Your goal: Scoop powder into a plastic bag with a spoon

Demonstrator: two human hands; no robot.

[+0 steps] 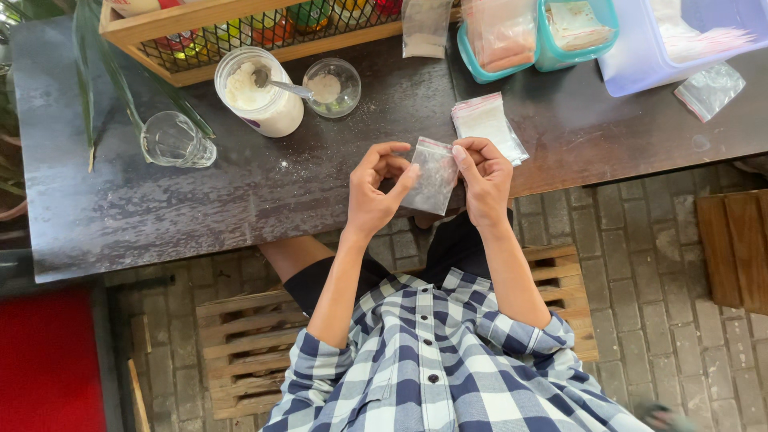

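Both hands meet just above the near edge of the dark worn surface (200, 208): the left hand (374, 192) and right hand (482, 180) each pinch a top corner of a small clear zip-seal plastic bag (433, 176), every grip closed on thin film between thumb and fingertips. It looks nearly weightless, limp and slick, liable to crumple, so the stiffer seal strip along its top edge seems the best place to hold. Farther off lie a stack of similar clear bags (488, 122), a glass jar of white powder with a spoon (260, 92) and a small glass bowl (332, 86).
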